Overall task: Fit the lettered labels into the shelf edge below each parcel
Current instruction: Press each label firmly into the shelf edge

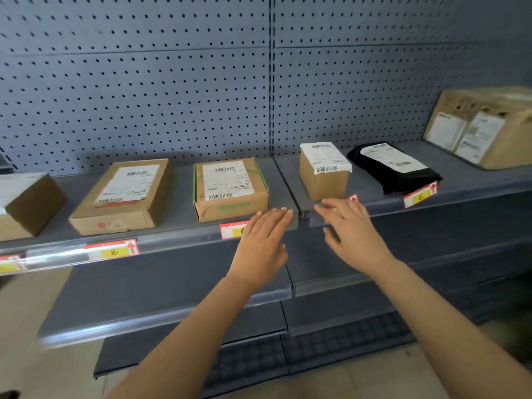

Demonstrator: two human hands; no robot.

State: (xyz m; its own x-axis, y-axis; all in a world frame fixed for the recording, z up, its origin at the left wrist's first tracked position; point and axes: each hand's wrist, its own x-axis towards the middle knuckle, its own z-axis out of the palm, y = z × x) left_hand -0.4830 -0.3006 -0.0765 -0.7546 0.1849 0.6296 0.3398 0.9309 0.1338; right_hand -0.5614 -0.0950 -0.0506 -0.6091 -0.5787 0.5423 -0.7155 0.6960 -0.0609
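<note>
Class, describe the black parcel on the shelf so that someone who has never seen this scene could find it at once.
Start at the grey pegboard wall and drop to the top shelf of parcels. Right of the small upright box lies the black parcel, above label E. It is the only soft black bag; its neighbours are brown cardboard.

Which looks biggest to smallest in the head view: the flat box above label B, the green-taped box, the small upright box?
1. Flat box above label B, widest footprint.
2. Green-taped box, somewhat smaller.
3. Small upright box, smallest; it sits slightly farther back, but the gap looks real.
</note>
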